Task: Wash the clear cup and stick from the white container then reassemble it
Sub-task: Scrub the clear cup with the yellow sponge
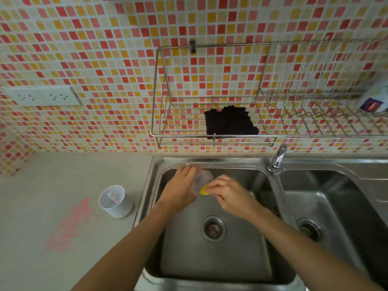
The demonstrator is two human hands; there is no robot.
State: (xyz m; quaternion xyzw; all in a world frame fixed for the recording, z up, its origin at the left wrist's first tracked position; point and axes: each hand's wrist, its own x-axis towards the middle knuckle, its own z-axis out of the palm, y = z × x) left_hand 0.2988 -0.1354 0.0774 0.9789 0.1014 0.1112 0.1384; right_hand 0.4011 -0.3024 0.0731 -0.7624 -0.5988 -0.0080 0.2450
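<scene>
Over the left sink basin (210, 263), my left hand (180, 190) grips the clear cup (202, 178), which lies tilted on its side. My right hand (228, 192) pinches a small yellow sponge (204, 191) and presses it against the cup. The white container (115, 201) stands upright on the grey counter (63, 185) left of the sink. Inside it a thin pale stick (112, 197) leans up from the bottom.
A chrome tap (278, 159) stands between the left basin and the right basin (325, 206). A wire rack (210, 118) on the tiled wall holds a dark cloth (230, 121). A white bottle (373, 99) lies on the rack at right. Pink netting (71, 223) lies on the counter.
</scene>
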